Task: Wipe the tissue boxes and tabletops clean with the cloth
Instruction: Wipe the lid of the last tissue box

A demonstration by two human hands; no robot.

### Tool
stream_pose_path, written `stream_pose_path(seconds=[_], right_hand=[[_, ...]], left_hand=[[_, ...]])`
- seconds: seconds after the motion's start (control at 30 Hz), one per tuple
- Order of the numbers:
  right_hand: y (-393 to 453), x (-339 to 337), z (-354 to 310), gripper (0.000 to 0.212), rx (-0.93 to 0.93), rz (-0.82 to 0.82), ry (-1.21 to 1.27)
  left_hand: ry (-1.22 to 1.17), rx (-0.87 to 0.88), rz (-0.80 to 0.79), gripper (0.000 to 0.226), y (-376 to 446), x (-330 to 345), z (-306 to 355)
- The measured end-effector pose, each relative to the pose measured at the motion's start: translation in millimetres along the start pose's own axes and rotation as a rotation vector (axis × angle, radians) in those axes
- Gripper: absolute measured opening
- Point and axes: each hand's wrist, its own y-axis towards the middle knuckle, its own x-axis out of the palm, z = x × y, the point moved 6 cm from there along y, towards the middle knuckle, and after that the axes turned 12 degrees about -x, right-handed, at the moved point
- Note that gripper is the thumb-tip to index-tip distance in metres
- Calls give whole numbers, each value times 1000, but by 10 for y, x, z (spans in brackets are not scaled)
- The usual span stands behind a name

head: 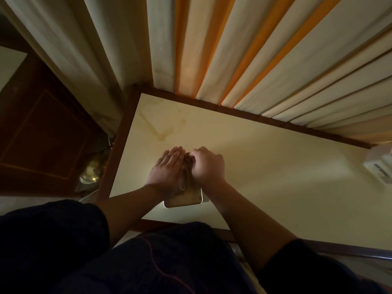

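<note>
Both hands are working on the tissue box (184, 198): the left hand (167, 168) is pressing flat, fingers straight, while the right hand (206, 166) is clenching something brownish, seemingly the cloth (187, 166). Pushing hard risks sliding the box off the tabletop (275, 166) edge just beside it.

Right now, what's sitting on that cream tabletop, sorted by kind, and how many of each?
Tissue boxes: 1, the gold-topped box under both hands
Cloths: 1, the brown cloth between the hands
White devices: 1, the white device at the far right edge, too blurred to name
Total: 3

Both hands, left (167, 168) flat, right (209, 166) curled, on tissue box (184, 200).
</note>
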Motion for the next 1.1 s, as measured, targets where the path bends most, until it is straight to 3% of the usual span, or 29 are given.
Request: stream_pose_path(seconds=[0.07, 0.13, 0.27, 0.43, 0.57, 0.77, 0.93, 1.1], right_hand=[[-241, 91, 6, 30, -34, 60, 19], [-481, 167, -5, 15, -68, 55, -42], [-744, 175, -20, 7, -127, -21, -80], [-912, 158, -28, 11, -203, -230, -96], [-782, 91, -56, 15, -208, -302, -86], [-213, -98, -44, 31, -142, -112, -83], [-2, -7, 7, 25, -190, 45, -130], [-359, 156, 44, 9, -151, 201, -62]], left_hand=[[-7, 8, 8, 59, 8, 9, -11], [5, 11, 1, 60, 6, 33, -25], [8, -5, -15, 64, 11, 41, -38], [-15, -32, -29, 64, 22, 44, -35], [-2, -24, -56, 67, 36, 30, -29], [9, 23, -41, 70, 0, 27, -24], [-23, 7, 0, 60, 2, 11, -9], [-30, 8, 9, 61, 11, 0, -2]])
